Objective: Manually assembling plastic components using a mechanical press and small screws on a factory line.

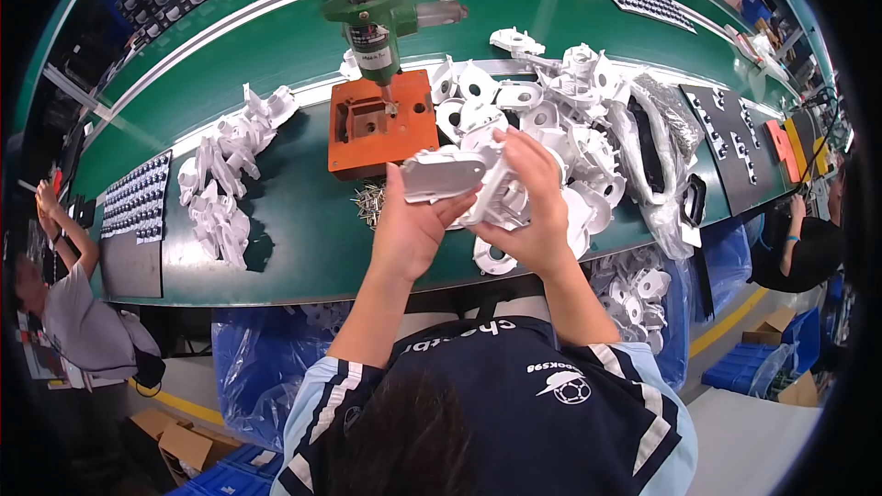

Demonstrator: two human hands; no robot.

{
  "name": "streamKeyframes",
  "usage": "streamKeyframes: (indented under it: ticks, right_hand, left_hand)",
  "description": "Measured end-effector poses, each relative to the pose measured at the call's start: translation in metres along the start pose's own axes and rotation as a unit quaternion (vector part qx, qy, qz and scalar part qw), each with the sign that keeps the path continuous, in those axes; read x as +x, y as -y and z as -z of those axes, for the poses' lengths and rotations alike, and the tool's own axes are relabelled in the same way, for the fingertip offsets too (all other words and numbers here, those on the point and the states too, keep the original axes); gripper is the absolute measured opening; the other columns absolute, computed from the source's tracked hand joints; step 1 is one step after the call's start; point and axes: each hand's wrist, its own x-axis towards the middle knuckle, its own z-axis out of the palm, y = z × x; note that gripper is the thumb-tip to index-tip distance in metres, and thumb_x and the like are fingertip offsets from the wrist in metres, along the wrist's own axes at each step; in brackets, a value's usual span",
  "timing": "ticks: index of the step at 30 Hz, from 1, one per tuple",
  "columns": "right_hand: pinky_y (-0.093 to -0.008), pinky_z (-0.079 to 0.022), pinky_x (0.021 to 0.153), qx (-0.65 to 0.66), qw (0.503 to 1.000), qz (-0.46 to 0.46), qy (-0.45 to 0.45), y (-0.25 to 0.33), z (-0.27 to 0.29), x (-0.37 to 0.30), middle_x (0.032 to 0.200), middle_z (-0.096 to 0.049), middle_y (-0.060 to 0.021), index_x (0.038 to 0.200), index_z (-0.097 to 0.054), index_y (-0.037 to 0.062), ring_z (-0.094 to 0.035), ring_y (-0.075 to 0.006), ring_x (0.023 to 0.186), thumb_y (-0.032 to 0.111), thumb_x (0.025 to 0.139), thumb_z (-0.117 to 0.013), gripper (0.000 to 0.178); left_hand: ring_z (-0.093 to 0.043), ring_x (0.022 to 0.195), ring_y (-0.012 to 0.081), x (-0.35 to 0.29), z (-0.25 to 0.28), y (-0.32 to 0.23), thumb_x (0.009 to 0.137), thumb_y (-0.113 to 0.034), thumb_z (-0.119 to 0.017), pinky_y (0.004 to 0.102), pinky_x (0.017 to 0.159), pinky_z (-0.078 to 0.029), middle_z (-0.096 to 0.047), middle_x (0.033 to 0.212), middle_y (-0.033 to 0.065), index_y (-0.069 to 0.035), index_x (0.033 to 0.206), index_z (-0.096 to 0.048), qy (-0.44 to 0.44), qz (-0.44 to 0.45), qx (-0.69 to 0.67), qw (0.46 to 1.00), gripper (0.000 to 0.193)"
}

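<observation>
My left hand (pixel 412 225) is closed on a white plastic cover (pixel 443 176), long and rounded, with its shallow side facing up. Between the thumb and fingers of my right hand (pixel 540 207) is a white plastic housing (pixel 501 197). The two parts are close together in front of me, and I cannot tell whether they touch. Just beyond them stands an orange fixture block (pixel 354 156) with recesses in its top. A green press head (pixel 375 50) comes down over it, its tip at the block. Small metal pins (pixel 369 204) lie beside my left hand.
White plastic parts (pixel 579 83) are heaped right of the block; more parts (pixel 220 165) lie at left. A clear plastic bag (pixel 657 174) and black boards with small parts (pixel 726 142) are at right. Blue lined bins (pixel 266 358) stand below the bench edge. Other people work at both sides.
</observation>
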Motion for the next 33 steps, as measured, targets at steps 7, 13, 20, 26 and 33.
streamKeyframes:
  ticks: [7,13,20,26,33]
  right_hand:
    - [-0.0425,-0.031,0.101,-0.024,0.976,-0.084,0.199,0.003,-0.004,0.003,0.132,-0.047,-0.008,0.128,-0.047,0.0095,-0.044,-0.029,0.119,0.013,0.054,-0.077,0.08]
    - [-0.0399,-0.034,0.097,0.004,0.967,-0.102,0.235,0.007,-0.007,-0.005,0.133,-0.047,-0.0083,0.129,-0.046,0.0086,-0.047,-0.0284,0.115,0.019,0.058,-0.078,0.079]
    - [-0.0399,-0.036,0.094,0.037,0.974,-0.08,0.207,-0.001,-0.006,-0.019,0.132,-0.047,-0.0082,0.132,-0.043,0.0114,-0.049,-0.0278,0.113,0.026,0.063,-0.077,0.078]
    - [-0.0394,-0.039,0.092,0.038,0.962,-0.088,0.257,0.005,-0.004,-0.019,0.129,-0.049,-0.0119,0.133,-0.04,0.0068,-0.05,-0.0299,0.109,0.022,0.061,-0.077,0.082]
    - [-0.0374,-0.037,0.082,0.032,0.939,-0.099,0.327,0.012,0.0,-0.027,0.107,-0.055,-0.0127,0.139,-0.026,0.0025,-0.052,-0.0275,0.09,0.034,0.06,-0.079,0.1]
  left_hand:
    - [-0.054,0.106,0.0157,-0.021,0.0,0.008,0.1,-0.035,-0.028,0.0319,0.085,-0.047,-0.055,0.114,0.008,-0.003,0.128,-0.041,-0.024,0.019,0.199,0.98,0.045]
    - [-0.051,0.098,0.0099,-0.016,0.028,0.011,0.099,-0.033,-0.034,0.0236,0.087,-0.04,-0.054,0.11,0.006,0.002,0.124,-0.044,-0.02,0.008,0.292,0.956,0.044]
    - [-0.056,0.096,0.0123,-0.016,0.024,0.011,0.1,-0.029,-0.03,0.0268,0.083,-0.044,-0.056,0.111,0.0063,-0.001,0.123,-0.045,-0.004,0.02,0.326,0.945,0.04]
    - [-0.053,0.087,0.0076,-0.022,0.018,0.012,0.098,-0.031,-0.038,0.0225,0.076,-0.043,-0.058,0.101,0.0051,0.002,0.118,-0.05,-0.032,0.007,0.342,0.939,0.04]
    - [-0.048,0.069,0.0024,-0.015,0.017,-0.008,0.09,-0.018,-0.055,0.0181,0.059,-0.038,-0.058,0.082,-0.0012,0.001,0.101,-0.056,0.051,0.084,0.402,0.91,0.022]
